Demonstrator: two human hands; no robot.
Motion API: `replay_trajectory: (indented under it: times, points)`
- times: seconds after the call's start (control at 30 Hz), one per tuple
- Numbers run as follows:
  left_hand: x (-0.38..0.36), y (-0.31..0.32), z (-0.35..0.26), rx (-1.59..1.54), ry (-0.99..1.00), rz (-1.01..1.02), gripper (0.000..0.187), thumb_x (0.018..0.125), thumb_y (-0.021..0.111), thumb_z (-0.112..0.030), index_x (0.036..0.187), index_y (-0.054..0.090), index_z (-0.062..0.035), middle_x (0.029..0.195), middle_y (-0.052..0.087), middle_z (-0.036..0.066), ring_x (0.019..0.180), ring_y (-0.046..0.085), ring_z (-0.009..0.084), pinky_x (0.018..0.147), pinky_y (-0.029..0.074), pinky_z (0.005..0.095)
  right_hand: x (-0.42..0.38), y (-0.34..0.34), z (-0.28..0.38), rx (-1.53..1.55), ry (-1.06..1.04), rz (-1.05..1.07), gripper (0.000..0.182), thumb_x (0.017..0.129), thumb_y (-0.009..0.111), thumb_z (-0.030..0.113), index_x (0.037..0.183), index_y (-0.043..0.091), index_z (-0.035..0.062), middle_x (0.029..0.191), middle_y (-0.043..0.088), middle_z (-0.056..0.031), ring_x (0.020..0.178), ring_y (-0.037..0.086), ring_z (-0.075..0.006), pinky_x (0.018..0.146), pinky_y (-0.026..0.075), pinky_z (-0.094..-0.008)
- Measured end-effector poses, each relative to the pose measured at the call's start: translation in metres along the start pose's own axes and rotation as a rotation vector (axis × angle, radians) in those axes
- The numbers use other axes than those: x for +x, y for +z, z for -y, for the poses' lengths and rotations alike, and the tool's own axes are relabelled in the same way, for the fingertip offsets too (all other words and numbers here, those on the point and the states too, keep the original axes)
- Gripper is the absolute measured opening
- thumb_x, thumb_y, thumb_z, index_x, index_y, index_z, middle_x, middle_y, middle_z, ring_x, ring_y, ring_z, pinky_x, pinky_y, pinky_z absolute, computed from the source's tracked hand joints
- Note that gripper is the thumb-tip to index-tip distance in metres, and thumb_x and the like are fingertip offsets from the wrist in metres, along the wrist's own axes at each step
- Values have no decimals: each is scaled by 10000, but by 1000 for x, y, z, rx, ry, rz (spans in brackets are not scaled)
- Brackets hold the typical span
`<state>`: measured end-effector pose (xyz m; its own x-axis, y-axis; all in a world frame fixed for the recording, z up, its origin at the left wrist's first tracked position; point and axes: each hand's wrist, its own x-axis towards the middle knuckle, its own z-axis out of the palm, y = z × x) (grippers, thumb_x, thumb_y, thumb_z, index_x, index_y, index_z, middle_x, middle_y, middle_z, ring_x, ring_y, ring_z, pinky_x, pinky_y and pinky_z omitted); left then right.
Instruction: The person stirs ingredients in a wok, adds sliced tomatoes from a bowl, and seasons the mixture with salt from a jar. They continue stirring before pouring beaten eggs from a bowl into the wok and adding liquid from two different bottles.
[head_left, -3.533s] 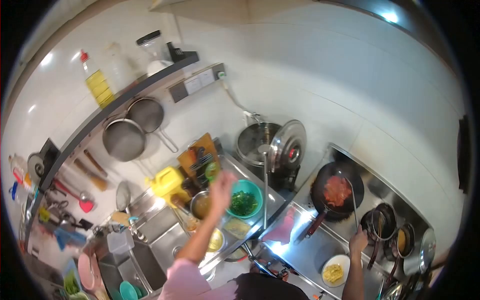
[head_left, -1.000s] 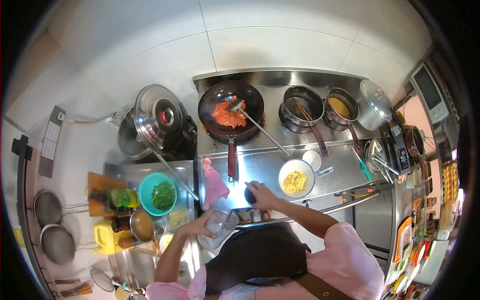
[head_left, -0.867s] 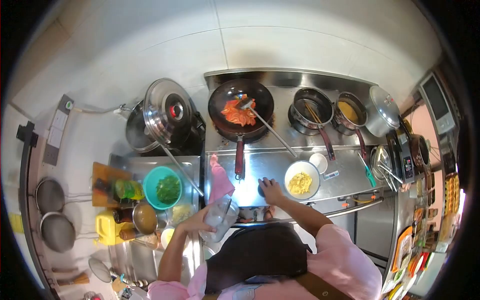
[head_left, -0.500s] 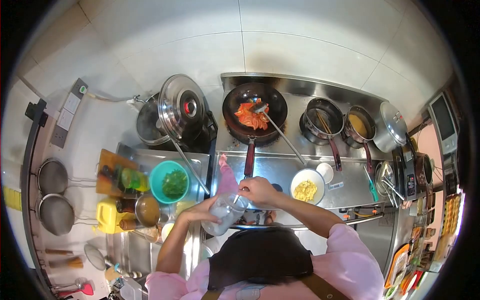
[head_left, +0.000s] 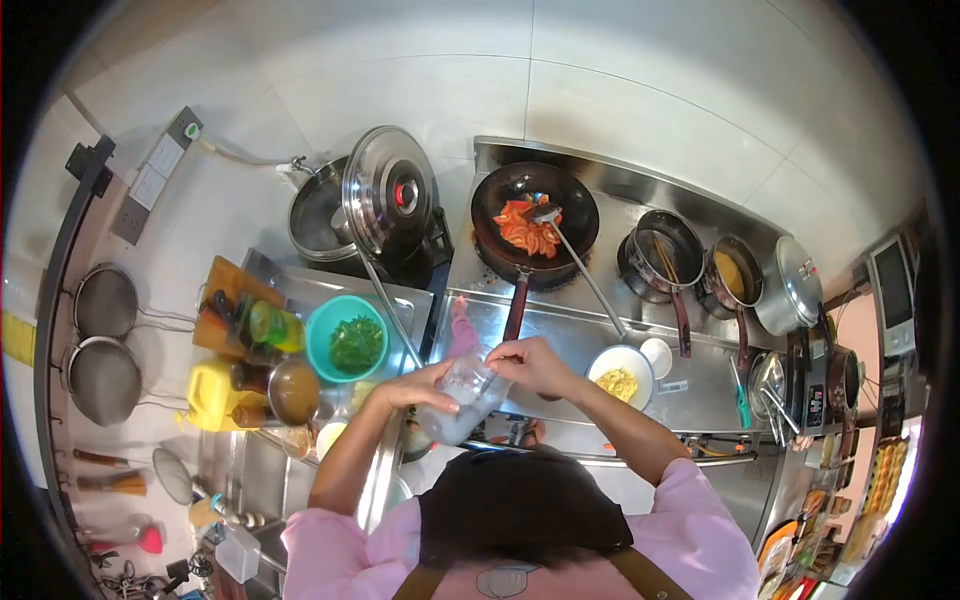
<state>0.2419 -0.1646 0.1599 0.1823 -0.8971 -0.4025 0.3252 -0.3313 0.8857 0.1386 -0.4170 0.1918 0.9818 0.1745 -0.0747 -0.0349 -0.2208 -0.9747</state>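
The left hand (head_left: 412, 390) grasps a clear, rounded jar with white contents (head_left: 455, 408), held tilted at the front edge of the shiny metal counter (head_left: 560, 318). The right hand (head_left: 527, 366) is at the jar's mouth, fingers bent inward (whether they pinch anything cannot be told). A pink cloth (head_left: 462, 325) lies just beyond. A dark, round wok (head_left: 582, 215) contains red sliced food (head_left: 518, 232) and a long-handled metal utensil (head_left: 590, 280).
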Motion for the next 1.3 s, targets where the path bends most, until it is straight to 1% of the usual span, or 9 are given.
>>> replay_trajectory:
  times: [0.1, 0.2, 0.3, 0.47, 0.9, 1.0, 1.1, 1.2, 1.3]
  points:
    - [0, -2, -6, 11, 12, -16, 1103, 604, 902, -310, 1503, 316, -58, 1406, 483, 79, 1308, 437, 203, 1135, 285, 344, 3, -18, 0, -30, -22, -37, 149, 917, 637, 111, 988, 707, 0, 762, 677, -27, 671, 600, -93, 623, 488, -258]
    - [2, -5, -13, 9, 44, -27, 1101, 607, 896, -312, 1504, 313, -51, 1421, 470, 88, 1320, 426, 208, 1141, 276, 344, 2, -39, 18, 73, 142, -83, 165, 950, 620, 137, 1003, 702, 3, 756, 663, -10, 608, 564, -66, 559, 461, -232]
    - [13, -13, -15, -4, 136, -51, 1104, 612, 895, -304, 1505, 302, -40, 1436, 453, 100, 1334, 413, 216, 1148, 265, 344, 4, -57, 28, 180, 132, -202, 179, 989, 596, 178, 1038, 688, 33, 727, 627, 15, 594, 530, -31, 513, 413, -190]
    - [45, -25, -37, 143, 220, -215, 1087, 634, 881, -251, 1506, 274, -19, 1438, 442, 126, 1350, 401, 226, 1153, 265, 355, 12, -86, 33, 50, 15, -343, 168, 997, 576, 151, 1026, 669, 14, 745, 625, 4, 566, 543, -42, 502, 455, -203]
    - [112, -35, -84, 144, 326, -273, 1084, 666, 879, -218, 1509, 231, -3, 1414, 466, 169, 1334, 432, 263, 1136, 296, 345, 37, -152, 2, 357, 99, -618, 168, 962, 596, 126, 1003, 656, -25, 724, 641, -76, 544, 596, -113, 453, 514, -259]
    - [122, -39, -85, 204, 330, -390, 1046, 659, 882, -192, 1495, 278, -14, 1410, 474, 147, 1324, 439, 249, 1139, 301, 358, 44, -169, -8, 415, 86, -705, 171, 950, 607, 132, 989, 664, -24, 730, 645, -83, 548, 603, -118, 463, 521, -260]
    - [126, -46, -76, 169, 288, -463, 1070, 678, 877, -200, 1509, 231, -9, 1416, 468, 172, 1327, 444, 258, 1122, 322, 352, 62, -187, -24, 399, 64, -870, 181, 946, 606, 135, 978, 669, -32, 720, 639, -71, 549, 602, -114, 473, 529, -250]
    - [113, -44, -66, 190, 306, -511, 1036, 689, 872, -197, 1497, 250, -10, 1415, 466, 179, 1322, 448, 269, 1118, 327, 358, 88, -196, -37, 196, 19, -994, 197, 960, 597, 153, 1008, 678, -20, 693, 641, -75, 563, 618, -130, 507, 525, -273]
    - [101, -42, -55, 212, 303, -541, 1061, 688, 875, -231, 1501, 236, 9, 1436, 444, 203, 1345, 427, 287, 1134, 306, 363, 116, -203, -64, -428, -99, -973, 198, 961, 595, 163, 1032, 677, -2, 687, 651, -92, 593, 644, -144, 518, 522, -306]
